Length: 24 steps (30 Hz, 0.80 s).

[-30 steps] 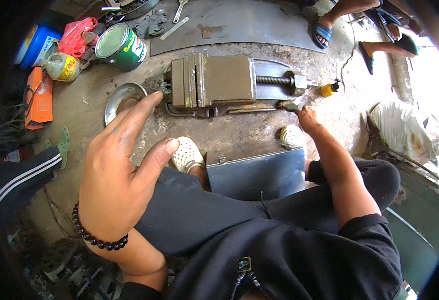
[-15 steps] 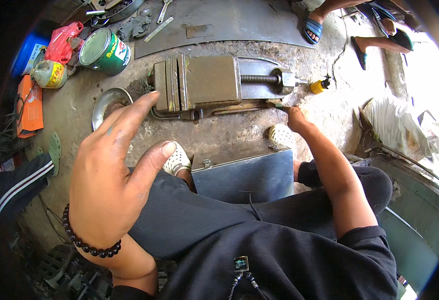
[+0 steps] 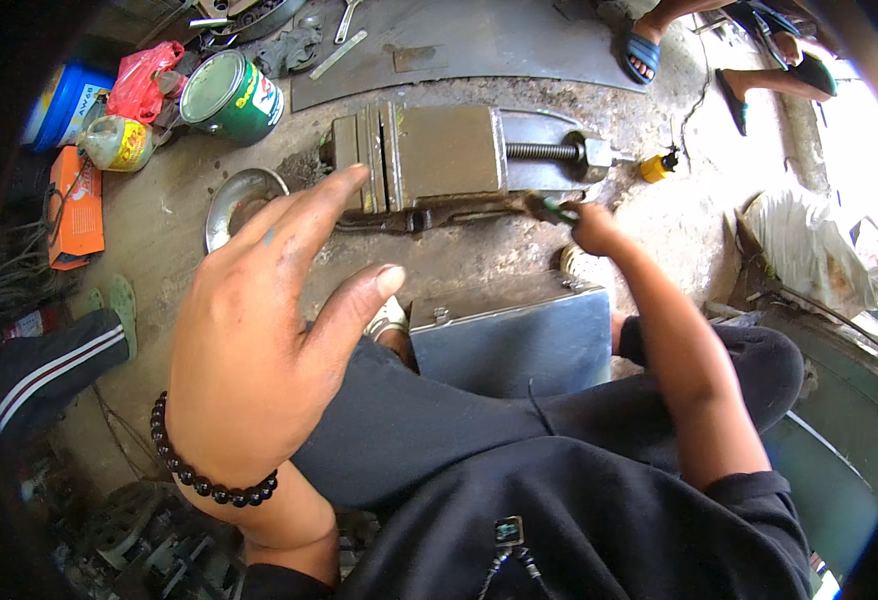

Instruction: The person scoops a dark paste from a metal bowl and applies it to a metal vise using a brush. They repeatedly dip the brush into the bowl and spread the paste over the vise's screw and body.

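Note:
A large brown-grey machine vise (image 3: 449,155) lies on the floor in front of me, its threaded screw (image 3: 542,152) pointing right. My right hand (image 3: 596,230) is closed round a green-handled tool that looks like a brush (image 3: 557,209); its dark head is at the vise's near lower edge. Raised close to the camera, my left hand (image 3: 269,300) has thumb and fingers apart and holds nothing. It covers part of the floor and of a round metal bowl (image 3: 221,205) left of the vise.
A metal box (image 3: 509,345) stands between my feet. At the far left are a green bucket (image 3: 229,100), a red plastic bag (image 3: 146,80) and an orange box (image 3: 77,210). A metal sheet (image 3: 499,50) lies beyond the vise. A small yellow bottle (image 3: 656,168) stands right. Other people's feet (image 3: 642,58) show.
The whole view has shifted, so the scene sits farther right. My right hand has moved slightly left along the vise's near edge with the brush. My left hand stays raised and open.

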Each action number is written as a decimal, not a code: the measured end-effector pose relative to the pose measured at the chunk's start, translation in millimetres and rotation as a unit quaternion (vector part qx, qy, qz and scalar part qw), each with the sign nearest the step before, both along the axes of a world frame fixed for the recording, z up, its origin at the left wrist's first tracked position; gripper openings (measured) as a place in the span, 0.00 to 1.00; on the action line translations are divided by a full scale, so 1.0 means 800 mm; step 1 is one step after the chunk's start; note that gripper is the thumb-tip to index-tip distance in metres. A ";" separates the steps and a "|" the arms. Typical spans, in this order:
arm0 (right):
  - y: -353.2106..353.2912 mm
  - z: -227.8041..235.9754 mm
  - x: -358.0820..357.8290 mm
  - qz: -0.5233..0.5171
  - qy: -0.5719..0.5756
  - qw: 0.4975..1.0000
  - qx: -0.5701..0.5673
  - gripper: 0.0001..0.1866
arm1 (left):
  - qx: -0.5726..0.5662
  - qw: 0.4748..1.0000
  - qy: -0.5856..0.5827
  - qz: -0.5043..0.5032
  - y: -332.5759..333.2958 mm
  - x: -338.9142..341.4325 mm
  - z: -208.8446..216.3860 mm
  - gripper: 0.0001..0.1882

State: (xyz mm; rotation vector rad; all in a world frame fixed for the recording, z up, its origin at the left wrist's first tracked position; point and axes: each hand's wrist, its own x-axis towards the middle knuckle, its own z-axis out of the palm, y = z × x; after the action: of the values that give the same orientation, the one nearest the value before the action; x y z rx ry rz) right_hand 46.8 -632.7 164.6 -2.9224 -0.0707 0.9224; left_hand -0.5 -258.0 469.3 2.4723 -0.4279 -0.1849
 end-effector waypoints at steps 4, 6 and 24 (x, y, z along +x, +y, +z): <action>-0.036 0.071 0.006 -0.319 0.126 0.900 0.269 0.21 | -0.020 1.000 -0.011 0.001 0.008 -0.007 -0.002 0.27; -0.034 0.096 0.005 -0.355 0.146 0.845 0.371 0.20 | -0.022 1.000 -0.010 0.005 0.011 -0.007 -0.002 0.27; 0.025 0.083 0.127 0.084 -0.150 0.960 0.220 0.20 | 0.011 0.996 0.072 0.044 0.012 -0.019 0.007 0.30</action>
State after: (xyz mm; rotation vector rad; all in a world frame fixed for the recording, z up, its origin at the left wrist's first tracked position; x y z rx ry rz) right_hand 148.3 -612.7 231.3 -2.6300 -0.4827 0.3979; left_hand -15.5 -248.2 474.5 2.4734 -0.2571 -0.3299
